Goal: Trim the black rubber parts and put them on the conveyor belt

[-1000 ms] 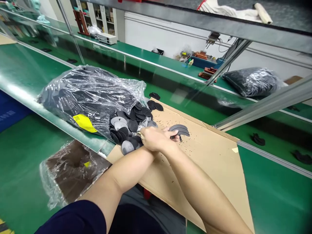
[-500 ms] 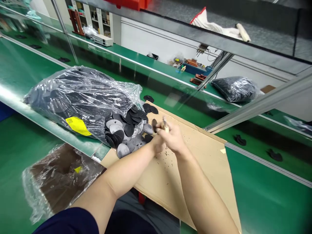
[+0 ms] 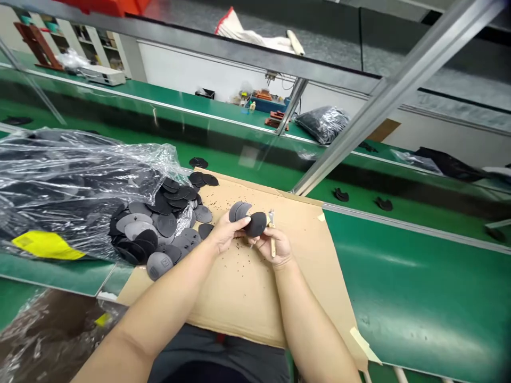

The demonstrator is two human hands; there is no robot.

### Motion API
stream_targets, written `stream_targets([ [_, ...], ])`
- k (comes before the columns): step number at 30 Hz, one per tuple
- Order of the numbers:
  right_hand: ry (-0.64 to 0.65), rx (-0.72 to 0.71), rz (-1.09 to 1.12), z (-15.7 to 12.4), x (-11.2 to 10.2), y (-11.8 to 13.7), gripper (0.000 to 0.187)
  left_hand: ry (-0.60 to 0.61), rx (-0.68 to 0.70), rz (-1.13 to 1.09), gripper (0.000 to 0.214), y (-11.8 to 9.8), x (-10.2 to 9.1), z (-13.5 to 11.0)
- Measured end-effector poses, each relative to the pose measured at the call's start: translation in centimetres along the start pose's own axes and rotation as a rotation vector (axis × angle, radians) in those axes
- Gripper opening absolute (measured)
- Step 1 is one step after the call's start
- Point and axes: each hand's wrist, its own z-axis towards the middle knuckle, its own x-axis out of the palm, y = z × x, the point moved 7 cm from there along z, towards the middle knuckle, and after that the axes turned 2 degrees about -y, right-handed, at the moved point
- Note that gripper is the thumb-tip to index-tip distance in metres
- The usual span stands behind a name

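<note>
My left hand [image 3: 224, 233] pinches several dark oval discs [image 3: 239, 210], fanned out above the cardboard sheet [image 3: 255, 298]. A rounder black disc [image 3: 256, 224] sits between both hands, with my left thumb on its edge and my right fingers beside it. My right hand [image 3: 275, 246] is closed around a small pale-handled tool [image 3: 273, 246] with a metal end pointing away from me. To the left, a heap of grey and black oval discs [image 3: 165, 225] spills from a large clear plastic bag [image 3: 80, 175]. Tiny black bits lie scattered on the cardboard.
Slanting metal posts [image 3: 339, 127] rise behind the cardboard. A shelf [image 3: 191, 37] overhead holds a white glove [image 3: 251, 36]. Curved black pieces [image 3: 340, 195] lie on the green belt beyond. Below left sits a brown box lined with plastic [image 3: 51, 330].
My view has swung to the right. My hands were close together over one disc; now they are slightly apart, and several discs show fanned in my left hand.
</note>
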Motion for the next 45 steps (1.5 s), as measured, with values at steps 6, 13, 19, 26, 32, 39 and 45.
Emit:
stream_targets([
  [6,-0.166,-0.107,-0.121,-0.1,-0.9,0.2,0.02,-0.183,0.101,0.025,0.056,-0.4,-1.1,0.4],
  [13,-0.393,-0.442,-0.631,-0.6,-1.7,1.5,0.027,-0.175,0.047,0.049,0.059,0.2,-0.9,0.2],
  [19,-0.435,-0.466,-0.681,-0.7,-2.3,1.9,0.027,-0.101,0.046,0.057,0.05,0.2,-0.3,-0.2],
  [26,-0.407,-0.477,-0.683,-0.7,-2.0,2.0,0.026,-0.105,0.098,0.078,0.05,0.1,-0.4,0.0],
  [32,-0.366,-0.448,-0.716,-0.6,-1.9,2.0,0.029,-0.152,0.073,0.102,0.05,0.3,-0.9,0.1],
  [39,-0.271,-0.417,-0.71,-0.7,-1.4,1.6,0.035,-0.127,0.039,0.079,0.048,0.3,-0.7,-0.2],
  [45,-0.234,-0.399,-0.53,-0.5,-1.1,1.5,0.034,-0.025,0.085,0.066,0.041,0.2,-0.1,-0.2],
])
